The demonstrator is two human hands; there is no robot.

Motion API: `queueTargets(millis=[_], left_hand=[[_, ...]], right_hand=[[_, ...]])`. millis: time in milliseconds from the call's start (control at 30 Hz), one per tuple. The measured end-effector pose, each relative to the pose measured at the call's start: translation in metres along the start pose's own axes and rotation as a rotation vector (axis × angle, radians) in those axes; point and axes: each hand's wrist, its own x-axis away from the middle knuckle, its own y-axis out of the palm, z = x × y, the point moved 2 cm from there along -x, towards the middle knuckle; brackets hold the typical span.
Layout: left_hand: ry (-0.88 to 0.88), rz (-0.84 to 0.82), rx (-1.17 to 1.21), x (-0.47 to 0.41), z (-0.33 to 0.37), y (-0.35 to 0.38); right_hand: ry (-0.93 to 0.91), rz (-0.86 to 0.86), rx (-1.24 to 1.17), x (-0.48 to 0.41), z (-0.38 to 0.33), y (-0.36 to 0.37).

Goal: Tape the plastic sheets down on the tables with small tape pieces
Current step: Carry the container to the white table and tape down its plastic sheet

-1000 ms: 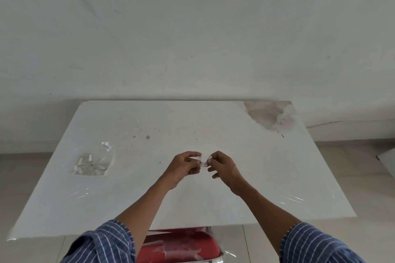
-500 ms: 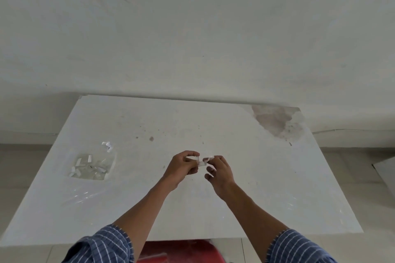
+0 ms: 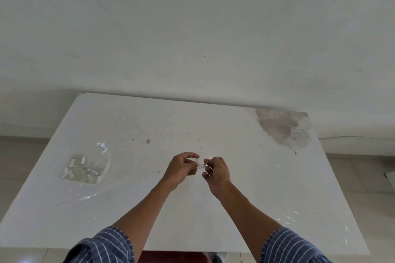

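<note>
Pinching one small tape piece [image 3: 200, 165] between them, the left hand [image 3: 181, 168] and right hand [image 3: 217, 172] hover above the table [image 3: 213, 220]; its clear plastic sheet [image 3: 299, 218] is hard to make out.

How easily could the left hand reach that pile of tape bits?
Probably yes, once freed: the left hand pinches a tape piece with the right hand, and nothing lies between it and the pile of tape bits to its left.

white table [image 3: 213, 220], blue striped sleeves [image 3: 102, 247]
</note>
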Motion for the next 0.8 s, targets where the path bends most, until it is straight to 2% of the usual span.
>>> queueTargets(millis=[433, 800], left_hand=[[-0.085, -0.010, 0.022, -0.036, 0.021, 0.112], [-0.071, 0.071, -0.010, -0.053, 0.041, 0.191]], right_hand=[[0.038, 0.008, -0.146, -0.050, -0.066, -0.087], [0.061, 0.065, -0.280, -0.078, -0.111, -0.145]])
